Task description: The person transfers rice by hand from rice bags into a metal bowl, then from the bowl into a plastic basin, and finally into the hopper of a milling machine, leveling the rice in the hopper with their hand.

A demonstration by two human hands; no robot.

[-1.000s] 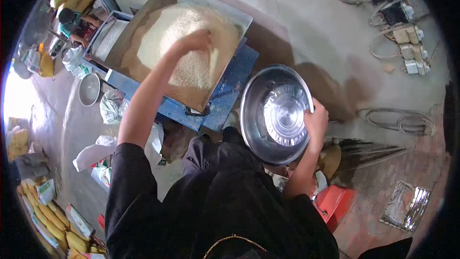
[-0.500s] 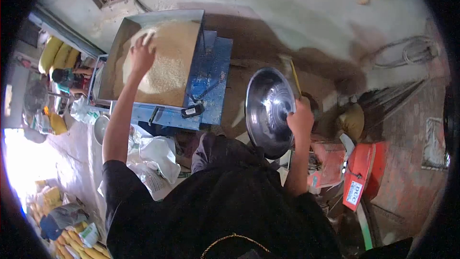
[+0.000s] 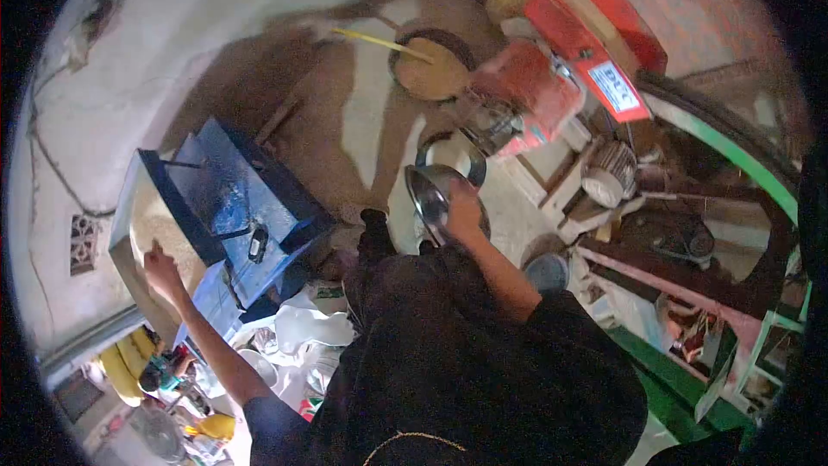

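Note:
My right hand (image 3: 464, 210) is closed on the edge of a shiny metal basin (image 3: 424, 198), held tilted low in front of my body. Just beyond the basin is a round dark-rimmed container (image 3: 476, 161), partly hidden by it. My left hand (image 3: 161, 269) reaches over a deep metal tray (image 3: 129, 267) of pale grain (image 3: 155, 220), with at least one finger stretched out and nothing visible in it. The tray leans out from a blue stand (image 3: 246, 198), which carries a small black device (image 3: 258, 243).
A round tub of brown material (image 3: 435, 69) with a yellow stick (image 3: 375, 41) across it stands ahead. To the right are a red machine (image 3: 595, 30), a motor (image 3: 609, 174) and a green curved bar (image 3: 733, 142). White bags (image 3: 310, 324) lie beside my legs.
My view has turned to the right, so the tray now sits further left. The basin has come lower and tilted, still in my right hand. My left hand has shifted towards the tray's near side.

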